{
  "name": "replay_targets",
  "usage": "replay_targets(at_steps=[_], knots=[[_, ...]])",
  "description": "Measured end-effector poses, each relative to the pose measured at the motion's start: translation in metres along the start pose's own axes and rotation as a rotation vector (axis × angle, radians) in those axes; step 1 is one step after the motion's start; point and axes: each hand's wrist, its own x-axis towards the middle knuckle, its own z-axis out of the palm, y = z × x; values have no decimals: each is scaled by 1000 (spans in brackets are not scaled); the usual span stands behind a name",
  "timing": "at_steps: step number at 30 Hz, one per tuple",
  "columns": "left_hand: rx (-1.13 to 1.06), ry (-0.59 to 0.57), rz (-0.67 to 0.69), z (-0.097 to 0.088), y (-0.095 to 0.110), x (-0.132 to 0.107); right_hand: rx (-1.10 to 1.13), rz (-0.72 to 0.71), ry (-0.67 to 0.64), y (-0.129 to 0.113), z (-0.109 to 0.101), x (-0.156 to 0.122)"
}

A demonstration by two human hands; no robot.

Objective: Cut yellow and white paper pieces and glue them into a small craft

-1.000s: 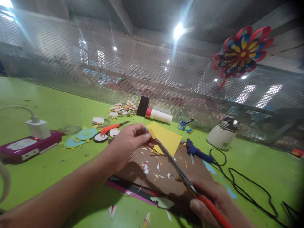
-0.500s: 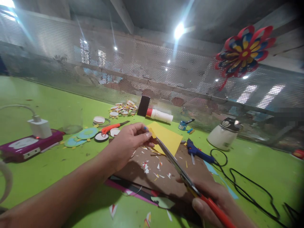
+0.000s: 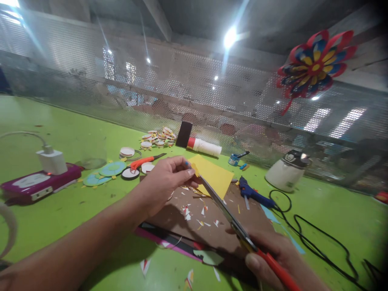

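Note:
My left hand (image 3: 165,182) pinches the near corner of a yellow paper sheet (image 3: 212,174) and holds it up over a brown board (image 3: 209,226). My right hand (image 3: 277,262) grips red-handled scissors (image 3: 233,222) at the bottom right. Their long blades reach up to the paper's edge beside my left fingertips. Small paper scraps lie on the brown board under the sheet.
On the green table (image 3: 75,133) lie paper discs (image 3: 112,169), an orange-handled cutter (image 3: 144,161), a glue stick (image 3: 204,146), a blue glue gun (image 3: 253,195) with black cable (image 3: 312,234), a white pot (image 3: 286,171) and a purple device with charger (image 3: 39,182). Perforated mesh (image 3: 182,93) backs the table; a paper flower (image 3: 315,64) hangs there.
Hardly anything has moved. The view has drifted slightly, and both hands keep the same hold on the paper and the scissors.

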Motion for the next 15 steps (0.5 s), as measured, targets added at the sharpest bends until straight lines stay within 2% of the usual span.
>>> replay_targets(at_steps=[7,13,15], knots=[[39,2,15,1,1,-2,-13,4,37,-1,-1,-1],[13,-1,6,0,1,-1,-49,18,-14,1,-1,-1],[9,-2,-1,-1,1,-1,-48,-10,31,-1,-1,0]])
